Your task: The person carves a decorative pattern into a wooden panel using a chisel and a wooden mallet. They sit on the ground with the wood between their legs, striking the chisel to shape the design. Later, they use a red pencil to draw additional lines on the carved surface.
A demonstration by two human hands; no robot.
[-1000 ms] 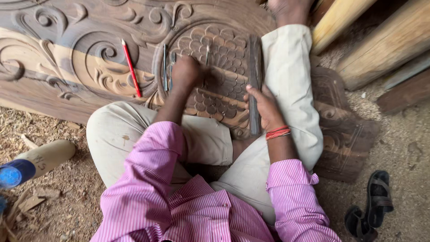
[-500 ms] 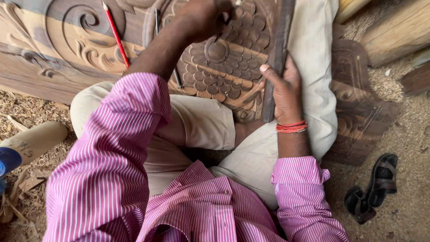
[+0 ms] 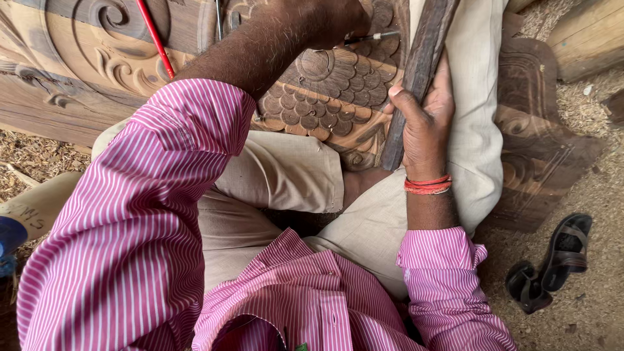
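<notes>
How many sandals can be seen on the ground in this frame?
2: one sandal lies on the sawdust at lower right, the other sandal just below and left of it, touching or nearly so. Others may lie out of view.

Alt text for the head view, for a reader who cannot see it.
Seated on a carved wooden panel, a person in a pink striped shirt holds a thin chisel in the left hand and a dark wooden stick in the right hand. A red pencil lies on the panel.
</notes>
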